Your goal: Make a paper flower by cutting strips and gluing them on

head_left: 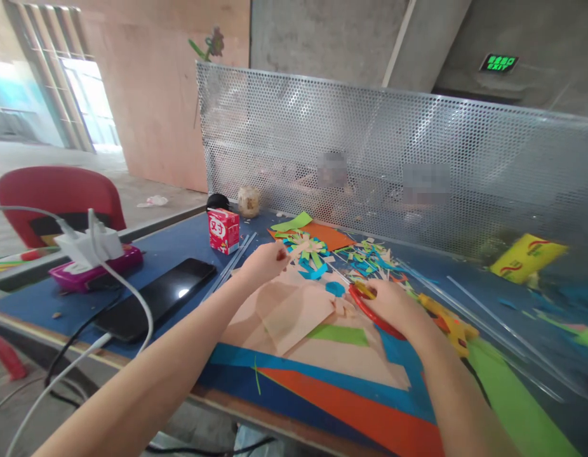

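across the blue worktop (167,247): right hand (394,306) clamped on red-handled scissors (367,310), near beige paper sheets (298,317). left hand (263,263) by green-and-blue paper strips (310,257); can't tell if its grip is closed. many strips cut; sheets look mostly whole.

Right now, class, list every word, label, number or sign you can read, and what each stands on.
"EXIT": green-lettered sign; the characters above are too blurred to read.
"又寸", as far as it reads: red carton; its smaller print is unreadable.
Yellow packet: markings too blurred to read.
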`<action>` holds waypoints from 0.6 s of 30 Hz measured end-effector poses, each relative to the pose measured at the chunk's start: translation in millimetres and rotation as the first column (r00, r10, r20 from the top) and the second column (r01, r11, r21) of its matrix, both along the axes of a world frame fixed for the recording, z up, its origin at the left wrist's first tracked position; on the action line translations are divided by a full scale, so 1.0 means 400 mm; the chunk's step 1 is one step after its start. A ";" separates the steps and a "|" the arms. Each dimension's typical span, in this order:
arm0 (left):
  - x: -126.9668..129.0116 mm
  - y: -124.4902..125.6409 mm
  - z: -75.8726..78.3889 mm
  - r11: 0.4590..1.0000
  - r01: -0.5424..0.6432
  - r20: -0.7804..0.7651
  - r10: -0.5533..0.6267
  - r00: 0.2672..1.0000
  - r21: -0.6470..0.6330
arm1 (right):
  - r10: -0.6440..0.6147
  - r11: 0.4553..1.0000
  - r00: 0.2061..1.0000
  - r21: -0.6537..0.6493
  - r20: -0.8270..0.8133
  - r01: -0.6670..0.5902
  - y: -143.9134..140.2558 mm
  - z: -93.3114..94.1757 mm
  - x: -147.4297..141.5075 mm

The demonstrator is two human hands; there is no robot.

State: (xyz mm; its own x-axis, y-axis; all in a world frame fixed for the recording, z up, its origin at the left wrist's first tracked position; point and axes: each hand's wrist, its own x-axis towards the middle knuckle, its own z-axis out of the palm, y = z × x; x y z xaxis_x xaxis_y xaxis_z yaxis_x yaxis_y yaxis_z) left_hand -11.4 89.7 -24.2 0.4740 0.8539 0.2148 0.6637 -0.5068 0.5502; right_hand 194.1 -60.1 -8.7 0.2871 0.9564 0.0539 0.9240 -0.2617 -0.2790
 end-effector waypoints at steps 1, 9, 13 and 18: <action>-0.007 0.007 -0.002 0.999 -0.036 -0.029 0.037 0.999 0.041 | 0.007 1.000 1.000 -0.011 0.009 -0.007 -0.002 0.002 -0.006; -0.042 0.035 0.016 0.994 -0.048 -0.097 0.058 0.994 0.100 | 0.287 0.945 0.942 -0.111 -0.176 -0.308 -0.003 -0.037 -0.050; -0.039 0.022 0.024 0.998 0.035 -0.093 -0.031 0.995 0.046 | 0.330 0.928 0.906 -0.087 -0.264 -0.363 -0.014 -0.042 -0.056; -0.039 0.017 0.013 0.985 -0.099 -0.191 0.126 0.973 0.141 | 0.395 0.914 0.889 0.007 -0.233 -0.405 -0.012 -0.031 -0.045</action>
